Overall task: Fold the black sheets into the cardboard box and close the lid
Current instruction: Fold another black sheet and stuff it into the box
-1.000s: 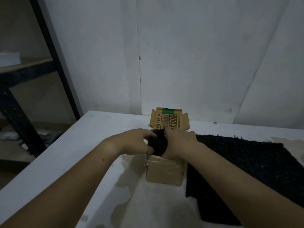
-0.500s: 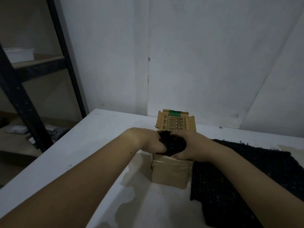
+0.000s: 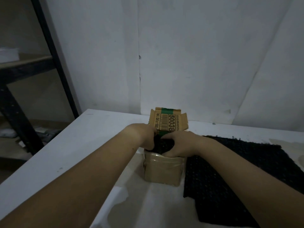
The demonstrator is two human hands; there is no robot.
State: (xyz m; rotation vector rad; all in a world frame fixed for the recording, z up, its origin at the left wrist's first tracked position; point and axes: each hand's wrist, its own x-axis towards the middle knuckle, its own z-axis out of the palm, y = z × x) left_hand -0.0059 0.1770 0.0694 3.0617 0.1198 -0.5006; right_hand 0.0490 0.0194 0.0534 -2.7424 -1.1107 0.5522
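The left hand (image 3: 144,137) and right hand (image 3: 179,143) grip a bundled black sheet (image 3: 164,145) inside the small brown cardboard box (image 3: 162,170), near the white bench's (image 3: 82,145) far edge; its printed lid (image 3: 169,122) stands upright. A flat black sheet (image 3: 230,162) lies just beside it.

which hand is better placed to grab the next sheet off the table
Right, probably. The flat sheet lies on the table right of the box, beside the right hand. The left hand sits at the box's left side and would have to cross over it. Both hold the folded sheet.

Left hand (image 3: 144,137) and right hand (image 3: 181,144) have pushed the black sheet (image 3: 164,145) deeper into the cardboard box (image 3: 162,171).
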